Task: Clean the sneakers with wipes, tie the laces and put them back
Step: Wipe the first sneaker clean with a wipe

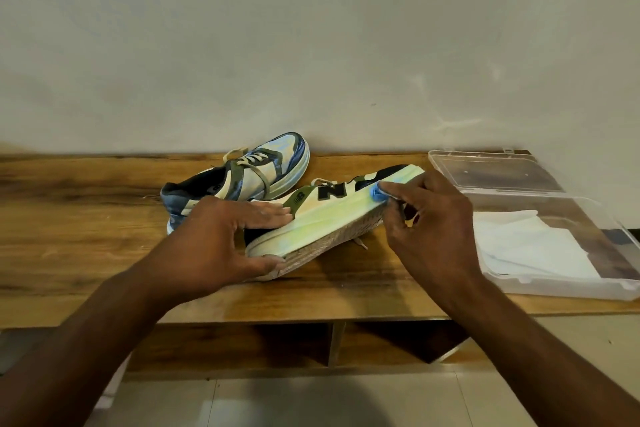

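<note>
A cream and green sneaker [325, 218] lies tilted on its side on the wooden shelf top [86, 246], sole facing me. My left hand [221, 236] grips its heel end, thumb under the sole and fingers over the collar. My right hand [429, 218] pinches a small blue wipe [378, 193] against the midsole near the toe. The second sneaker [242, 180], blue and cream with loose laces, rests just behind it, close to the wall.
A clear plastic box [588, 288] with its lid [491, 170] open stands at the right end of the shelf, white wipes [526, 243] inside. A plain wall runs behind. Open cubbies [277, 343] sit under the shelf top; tiled floor below.
</note>
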Demonstrator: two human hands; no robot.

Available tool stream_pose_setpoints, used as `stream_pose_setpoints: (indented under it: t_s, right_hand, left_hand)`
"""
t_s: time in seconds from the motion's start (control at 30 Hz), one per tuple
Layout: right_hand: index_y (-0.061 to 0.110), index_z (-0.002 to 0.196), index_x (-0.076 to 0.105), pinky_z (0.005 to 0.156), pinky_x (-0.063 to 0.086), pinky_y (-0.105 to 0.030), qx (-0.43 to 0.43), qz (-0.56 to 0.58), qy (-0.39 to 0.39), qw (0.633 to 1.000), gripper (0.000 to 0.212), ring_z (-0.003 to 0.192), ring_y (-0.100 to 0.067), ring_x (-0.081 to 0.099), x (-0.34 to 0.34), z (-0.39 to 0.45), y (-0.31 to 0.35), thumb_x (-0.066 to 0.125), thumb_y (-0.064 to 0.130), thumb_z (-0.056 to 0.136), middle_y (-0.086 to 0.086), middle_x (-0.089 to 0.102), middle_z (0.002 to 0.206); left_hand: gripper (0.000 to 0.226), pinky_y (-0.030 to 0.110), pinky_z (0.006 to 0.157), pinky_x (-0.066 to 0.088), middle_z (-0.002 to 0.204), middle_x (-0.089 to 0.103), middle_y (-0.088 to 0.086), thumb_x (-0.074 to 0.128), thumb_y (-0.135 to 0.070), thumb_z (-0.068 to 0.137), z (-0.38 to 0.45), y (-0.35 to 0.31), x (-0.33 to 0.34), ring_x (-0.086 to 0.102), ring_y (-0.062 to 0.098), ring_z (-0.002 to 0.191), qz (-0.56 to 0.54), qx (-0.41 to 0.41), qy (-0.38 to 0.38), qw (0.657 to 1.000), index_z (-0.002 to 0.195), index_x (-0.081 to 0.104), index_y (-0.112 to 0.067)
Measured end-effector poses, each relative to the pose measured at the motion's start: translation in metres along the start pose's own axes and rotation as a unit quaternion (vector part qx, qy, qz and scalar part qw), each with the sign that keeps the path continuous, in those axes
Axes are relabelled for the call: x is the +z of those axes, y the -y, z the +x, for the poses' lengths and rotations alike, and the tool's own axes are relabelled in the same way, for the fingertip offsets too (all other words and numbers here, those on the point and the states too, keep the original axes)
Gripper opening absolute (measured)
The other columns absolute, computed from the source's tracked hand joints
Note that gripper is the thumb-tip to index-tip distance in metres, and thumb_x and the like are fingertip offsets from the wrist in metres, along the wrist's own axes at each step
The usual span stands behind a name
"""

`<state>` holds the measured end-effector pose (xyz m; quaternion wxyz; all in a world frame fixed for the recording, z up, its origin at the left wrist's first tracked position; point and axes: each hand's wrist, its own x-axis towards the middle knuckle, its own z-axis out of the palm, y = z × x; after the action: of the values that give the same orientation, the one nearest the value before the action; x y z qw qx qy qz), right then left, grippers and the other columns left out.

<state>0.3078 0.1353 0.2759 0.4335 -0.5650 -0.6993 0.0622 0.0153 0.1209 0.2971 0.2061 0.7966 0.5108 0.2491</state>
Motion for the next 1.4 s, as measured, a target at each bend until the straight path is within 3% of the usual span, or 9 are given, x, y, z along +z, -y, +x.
stream_pose_setpoints:
  t_s: [0.17, 0.4, 0.6, 0.83, 0.93, 1.07, 1.23, 1.33, 1.4]
  right_hand:
    - [0.014, 0.121, 0.076, 0.065, 0.059, -0.028, -0.025, 0.014, 0.009, 1.0, 0.03, 0.083, -0.011, 0.06, 0.009, -0.006, 0.007, 0.077, 0.02, 0.092, 0.001, 0.062, 0.099]
    - [0.017, 0.124, 0.075, 0.068, 0.059, -0.034, -0.054, 0.019, 0.06, 0.997, 0.029, 0.082, -0.008, 0.059, 0.026, -0.016, 0.023, 0.068, 0.026, 0.097, 0.005, 0.056, 0.097]
    - [0.025, 0.12, 0.076, 0.07, 0.06, -0.03, -0.044, -0.02, 0.072, 0.996, 0.025, 0.087, -0.006, 0.06, 0.017, -0.004, 0.018, 0.072, 0.029, 0.096, 0.007, 0.06, 0.103]
    - [0.02, 0.123, 0.075, 0.074, 0.047, -0.009, 0.004, -0.033, 0.016, 0.999, 0.029, 0.094, -0.004, 0.058, 0.009, 0.008, 0.012, 0.075, 0.021, 0.094, 0.003, 0.067, 0.11]
    - [0.021, 0.126, 0.072, 0.076, 0.058, -0.02, -0.017, -0.02, 0.05, 0.998, 0.029, 0.094, -0.005, 0.055, 0.016, -0.006, 0.026, 0.07, 0.023, 0.097, 0.004, 0.058, 0.113]
    - [0.018, 0.128, 0.07, 0.076, 0.062, -0.033, -0.09, -0.02, 0.122, 0.988, 0.03, 0.098, -0.013, 0.058, 0.025, -0.022, 0.04, 0.068, 0.02, 0.098, 0.002, 0.054, 0.113]
    - [0.022, 0.124, 0.074, 0.071, 0.059, -0.027, -0.025, -0.015, 0.051, 0.998, 0.028, 0.088, -0.006, 0.056, 0.012, 0.002, 0.015, 0.07, 0.022, 0.097, 0.006, 0.057, 0.105]
    - [0.019, 0.12, 0.077, 0.069, 0.06, -0.029, 0.013, -0.004, -0.006, 1.0, 0.026, 0.086, -0.008, 0.058, 0.009, 0.009, 0.005, 0.074, 0.018, 0.094, 0.002, 0.063, 0.102]
    - [0.018, 0.124, 0.074, 0.07, 0.058, -0.022, 0.016, -0.017, -0.001, 1.0, 0.029, 0.088, -0.007, 0.056, 0.014, 0.004, 0.009, 0.073, 0.019, 0.095, 0.002, 0.062, 0.106]
  left_hand:
    - [0.06, 0.028, 0.099, 0.054, 0.126, 0.069, -0.021, 0.082, -0.06, 0.073, 0.002, -0.008, 0.014, 0.058, -0.005, 0.121, 0.032, 0.03, -0.058, 0.997, 0.125, 0.074, -0.032]
    - [0.058, 0.055, 0.104, 0.049, 0.138, 0.066, -0.016, 0.066, -0.067, 0.085, 0.028, -0.01, 0.044, 0.057, 0.009, 0.13, 0.036, 0.032, -0.08, 0.996, 0.134, 0.069, -0.036]
    - [0.058, 0.052, 0.098, 0.053, 0.124, 0.072, -0.021, 0.065, -0.076, 0.078, 0.034, -0.007, 0.05, 0.061, 0.001, 0.119, 0.006, 0.008, -0.117, 0.993, 0.124, 0.074, -0.042]
    - [0.06, 0.054, 0.1, 0.052, 0.122, 0.07, -0.026, 0.063, -0.079, 0.075, 0.034, -0.008, 0.05, 0.06, -0.001, 0.119, 0.016, 0.006, -0.111, 0.994, 0.123, 0.073, -0.045]
    - [0.059, 0.054, 0.097, 0.053, 0.12, 0.072, -0.025, 0.063, -0.078, 0.075, 0.034, -0.009, 0.05, 0.062, 0.001, 0.116, 0.019, 0.009, -0.114, 0.993, 0.123, 0.074, -0.044]
    - [0.059, 0.052, 0.092, 0.057, 0.116, 0.073, -0.022, 0.06, -0.074, 0.074, 0.033, -0.015, 0.048, 0.065, 0.002, 0.11, 0.014, 0.016, -0.118, 0.993, 0.122, 0.074, -0.043]
    - [0.056, 0.044, 0.09, 0.059, 0.115, 0.073, -0.022, 0.077, -0.071, 0.075, 0.033, -0.018, 0.047, 0.064, -0.003, 0.109, 0.017, 0.018, -0.122, 0.992, 0.12, 0.076, -0.039]
    - [0.057, 0.046, 0.092, 0.057, 0.116, 0.073, -0.024, 0.074, -0.074, 0.074, 0.032, -0.018, 0.047, 0.062, -0.005, 0.11, 0.018, 0.018, -0.12, 0.992, 0.121, 0.075, -0.04]
    - [0.059, 0.046, 0.093, 0.057, 0.117, 0.072, -0.024, 0.072, -0.076, 0.075, 0.032, -0.017, 0.047, 0.061, -0.005, 0.111, 0.021, 0.015, -0.115, 0.993, 0.121, 0.075, -0.04]
